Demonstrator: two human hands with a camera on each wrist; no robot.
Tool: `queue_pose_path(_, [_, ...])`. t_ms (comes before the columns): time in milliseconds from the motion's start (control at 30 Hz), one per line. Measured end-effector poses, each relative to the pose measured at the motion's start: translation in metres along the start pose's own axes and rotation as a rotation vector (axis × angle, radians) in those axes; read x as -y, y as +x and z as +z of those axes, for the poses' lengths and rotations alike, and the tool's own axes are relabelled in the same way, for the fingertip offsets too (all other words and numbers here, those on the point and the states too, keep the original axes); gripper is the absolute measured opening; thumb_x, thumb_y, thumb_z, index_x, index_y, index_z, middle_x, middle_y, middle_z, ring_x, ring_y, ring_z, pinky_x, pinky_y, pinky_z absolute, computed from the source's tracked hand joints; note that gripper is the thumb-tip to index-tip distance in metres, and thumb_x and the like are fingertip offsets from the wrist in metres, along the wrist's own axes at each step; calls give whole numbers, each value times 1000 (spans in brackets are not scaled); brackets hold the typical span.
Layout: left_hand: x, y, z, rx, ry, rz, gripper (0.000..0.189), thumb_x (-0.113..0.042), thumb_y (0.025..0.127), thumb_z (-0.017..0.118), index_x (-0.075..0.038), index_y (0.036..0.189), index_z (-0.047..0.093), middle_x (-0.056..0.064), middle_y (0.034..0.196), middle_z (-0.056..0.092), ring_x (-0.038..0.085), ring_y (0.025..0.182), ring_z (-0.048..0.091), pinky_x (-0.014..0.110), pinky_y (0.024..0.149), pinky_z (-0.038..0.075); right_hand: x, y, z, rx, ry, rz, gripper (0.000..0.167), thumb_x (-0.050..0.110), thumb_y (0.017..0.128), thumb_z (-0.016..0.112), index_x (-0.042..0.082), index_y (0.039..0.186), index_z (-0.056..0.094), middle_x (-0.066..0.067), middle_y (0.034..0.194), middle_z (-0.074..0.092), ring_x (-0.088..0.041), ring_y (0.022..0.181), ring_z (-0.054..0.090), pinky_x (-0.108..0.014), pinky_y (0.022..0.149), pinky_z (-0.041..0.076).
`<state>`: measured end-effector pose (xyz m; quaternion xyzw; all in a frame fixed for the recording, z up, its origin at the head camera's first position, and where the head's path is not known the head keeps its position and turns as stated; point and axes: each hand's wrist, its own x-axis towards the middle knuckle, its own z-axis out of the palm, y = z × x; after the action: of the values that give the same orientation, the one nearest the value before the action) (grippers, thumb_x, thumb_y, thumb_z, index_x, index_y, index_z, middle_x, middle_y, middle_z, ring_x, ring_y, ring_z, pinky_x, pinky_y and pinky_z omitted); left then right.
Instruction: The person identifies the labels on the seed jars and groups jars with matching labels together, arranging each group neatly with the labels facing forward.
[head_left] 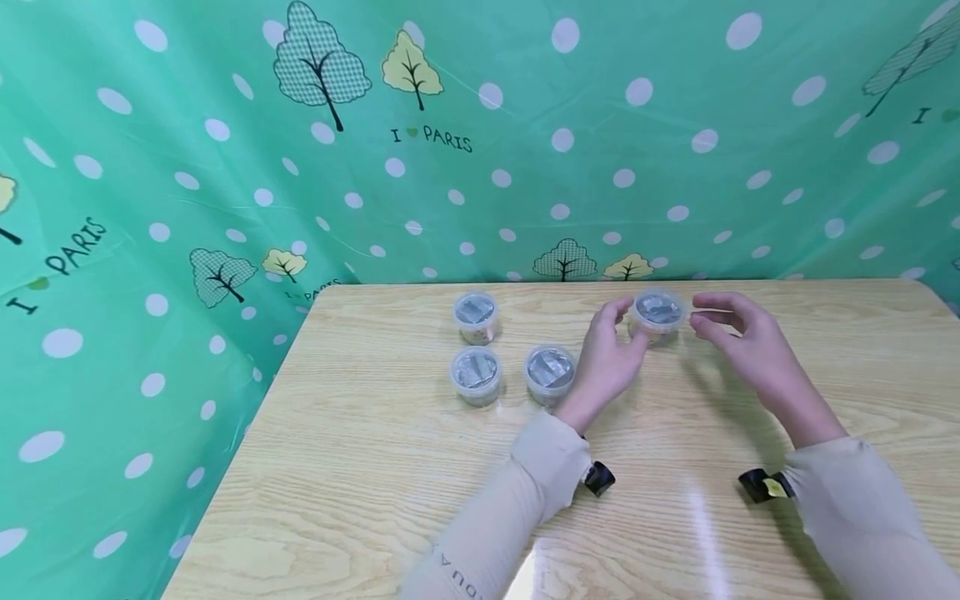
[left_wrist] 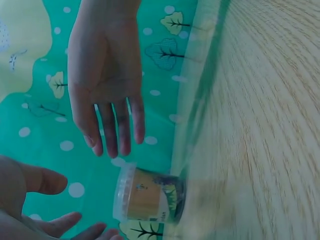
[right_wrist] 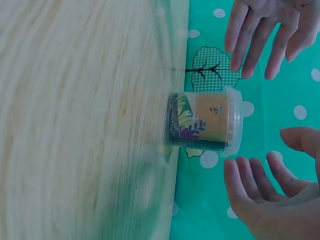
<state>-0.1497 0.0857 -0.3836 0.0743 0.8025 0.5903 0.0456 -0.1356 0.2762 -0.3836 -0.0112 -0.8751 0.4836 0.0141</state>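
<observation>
A small clear-lidded plastic tub [head_left: 659,308] with a silvery packet under its lid stands near the table's back edge. Its side, seen in the right wrist view, carries an orange label [right_wrist: 210,112] with a leaf print. My left hand [head_left: 611,354] is at the tub's left, fingers spread and thumb near the tub. On the other side, my right hand [head_left: 750,346] has its fingers loosely bent toward the tub. Both wrist views show gaps between the hands and the tub; neither hand holds it.
Three similar tubs stand to the left: one at the back [head_left: 476,315], one in front of it [head_left: 476,375], and one [head_left: 550,372] beside my left wrist. A green patterned curtain [head_left: 480,150] hangs right behind the wooden table [head_left: 337,467].
</observation>
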Motion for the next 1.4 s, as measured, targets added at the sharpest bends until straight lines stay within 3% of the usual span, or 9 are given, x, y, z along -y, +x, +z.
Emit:
queue_pose_path(100, [2,4,4,-3,-5,-15,49,-18,96,64,-11,142,49,6,143,52,20,133,49,34,112,41,0,4,-1,20,-10,6,59,39,102,52,2,147,41,-20,146,45,-11,122,50,-15,92,47])
queue_pose_path(200, [3,7,7,7,24,-27,51,-22,97,63,-13,144,46,7,146,49,21,134,48,35,112,41,0,8,-1,54,9,14,63,41,103,50,3,151,36,-21,152,40,-33,134,44,-43,107,45])
queue_pose_path(267, [4,9,9,14,50,-33,52,-25,98,62,-13,146,44,7,147,47,22,135,47,35,113,41,0,11,-1,73,32,17,66,42,103,50,2,152,32,-23,154,36,-41,137,38,-61,107,38])
queue_pose_path(333, [5,10,10,21,68,-44,54,-28,98,60,-14,147,41,6,149,45,21,137,46,35,114,40,-1,14,-1,85,48,23,68,43,103,49,1,153,30,-24,155,34,-43,138,36,-59,109,38])
queue_pose_path(433, [7,14,12,21,71,-55,56,-29,99,59,-13,148,39,7,151,43,22,138,44,36,115,38,-5,18,0,98,49,30,70,44,103,48,1,154,27,-24,156,33,-42,139,37,-38,109,45])
queue_pose_path(533, [10,19,14,18,80,-60,58,-29,99,59,-11,149,37,9,152,41,23,139,44,35,116,37,-9,21,0,121,53,38,71,44,104,47,0,155,24,-26,156,33,-43,139,37,-27,104,48])
queue_pose_path(767, [19,28,19,19,104,-64,59,-28,99,58,-9,150,35,10,152,40,23,139,43,34,116,36,-12,28,4,166,94,57,74,44,104,45,0,156,17,-27,157,29,-44,139,38,-53,112,36])
queue_pose_path(1167, [29,40,25,47,76,-82,56,-33,102,53,-8,150,37,10,153,43,24,138,46,35,114,39,-16,37,10,233,112,78,69,38,106,42,2,158,12,-28,161,17,-49,133,43,-60,113,32])
queue_pose_path(1400, [30,44,27,57,49,-65,53,-28,102,54,-6,148,38,11,149,48,20,134,50,30,112,41,-16,40,9,263,125,72,68,36,107,41,1,157,14,-29,159,22,-46,134,43,-53,112,37])
